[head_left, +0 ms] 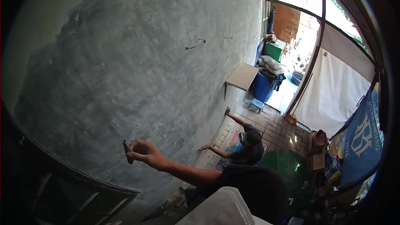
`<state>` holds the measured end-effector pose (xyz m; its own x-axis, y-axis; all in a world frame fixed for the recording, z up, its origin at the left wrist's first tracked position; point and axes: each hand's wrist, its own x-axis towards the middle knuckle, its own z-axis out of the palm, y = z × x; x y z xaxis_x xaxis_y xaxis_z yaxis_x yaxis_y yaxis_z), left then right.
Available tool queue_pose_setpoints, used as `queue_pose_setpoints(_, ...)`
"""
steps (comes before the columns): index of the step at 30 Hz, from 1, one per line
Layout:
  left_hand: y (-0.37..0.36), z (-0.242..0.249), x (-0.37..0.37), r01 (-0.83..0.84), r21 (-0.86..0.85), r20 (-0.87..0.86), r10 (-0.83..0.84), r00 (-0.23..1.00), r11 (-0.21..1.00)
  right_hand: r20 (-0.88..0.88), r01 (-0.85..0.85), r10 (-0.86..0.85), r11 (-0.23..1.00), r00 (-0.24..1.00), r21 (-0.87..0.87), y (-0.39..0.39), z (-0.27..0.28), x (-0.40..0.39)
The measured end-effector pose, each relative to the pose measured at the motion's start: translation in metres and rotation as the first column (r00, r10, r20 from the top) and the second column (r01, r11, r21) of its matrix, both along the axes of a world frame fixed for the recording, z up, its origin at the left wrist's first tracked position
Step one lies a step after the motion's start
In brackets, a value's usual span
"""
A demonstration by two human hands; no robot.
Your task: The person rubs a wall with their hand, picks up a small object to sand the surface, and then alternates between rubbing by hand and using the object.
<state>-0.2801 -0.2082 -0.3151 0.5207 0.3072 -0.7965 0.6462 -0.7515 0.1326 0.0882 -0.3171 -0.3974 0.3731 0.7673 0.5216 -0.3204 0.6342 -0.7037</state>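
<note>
My right hand [148,154] reaches left from a black sleeve [254,187], its fingers bent and thumb pressed against a thin, dark, sandpaper-like piece [128,152]. Exactly what this piece is I cannot tell. It is right by the lower part of a grey, patchy plastered wall [125,71], in front of its surface. My left hand is out of the frame. Under my arm, at the bottom edge, a pale plastic piece [216,208] with rounded corners and small slots fills the foreground.
A co-worker [248,143] in dark clothes and a cap crouches below, both arms toward the wall base. Hooks [191,48] and a small shelf [241,76] jut from the wall. A dark-framed window [75,200] lies lower left; a blue barrel [262,87] stands beyond.
</note>
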Motion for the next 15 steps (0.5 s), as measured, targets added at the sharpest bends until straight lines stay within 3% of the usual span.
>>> queue_pose_setpoints(2, 0.021, -0.024, -0.011, 0.007, -0.010, 0.006, -0.007, 1.000, 1.000, -0.006, -0.008, 0.008, 1.000, 1.000, 0.001, 0.002, -0.004, 0.002)
queue_pose_setpoints(4, 0.062, -0.075, -0.037, -0.252, -0.332, 0.072, 0.291, 0.954, 0.909, 0.001, -0.016, 0.016, 0.999, 1.000, 0.034, 0.006, -0.008, 0.002)
queue_pose_setpoints(5, 0.055, -0.070, -0.033, -0.273, -0.329, 0.063, 0.310, 0.949, 0.904, -0.008, -0.035, 0.035, 0.999, 0.999, 0.035, 0.003, -0.007, 0.001)
queue_pose_setpoints(6, 0.048, -0.063, -0.033, -0.045, -0.157, 0.197, 0.076, 0.977, 0.987, -0.035, -0.014, 0.014, 1.000, 0.999, 0.019, -0.001, -0.007, 0.001)
queue_pose_setpoints(7, 0.034, -0.051, -0.033, 0.148, 0.050, 0.281, -0.156, 0.947, 0.988, -0.054, -0.020, 0.020, 1.000, 0.998, 0.002, -0.003, -0.006, -0.002)
queue_pose_setpoints(9, 0.012, -0.037, -0.027, 0.088, 0.030, 0.329, -0.093, 0.940, 0.996, -0.045, 0.039, -0.041, 0.998, 0.998, -0.043, -0.005, -0.011, -0.002)
queue_pose_setpoints(11, 0.012, -0.031, -0.016, 0.099, 0.052, 0.266, -0.110, 0.958, 0.994, -0.024, 0.069, -0.071, 0.995, 0.997, -0.075, -0.007, 0.001, 0.004)
queue_pose_setpoints(12, 0.015, -0.029, -0.012, 0.010, 0.061, 0.299, -0.028, 0.954, 0.998, -0.040, 0.061, -0.064, 0.995, 0.997, -0.080, -0.001, 0.002, 0.009)
queue_pose_setpoints(14, 0.017, -0.022, -0.005, 0.084, 0.069, 0.226, -0.097, 0.969, 0.994, -0.030, 0.008, -0.011, 0.997, 1.000, -0.077, 0.009, 0.001, 0.013)
queue_pose_setpoints(15, 0.015, -0.013, -0.001, 0.036, 0.077, 0.251, -0.054, 0.967, 0.996, -0.020, 0.052, -0.054, 0.993, 0.998, -0.104, 0.011, -0.001, 0.013)
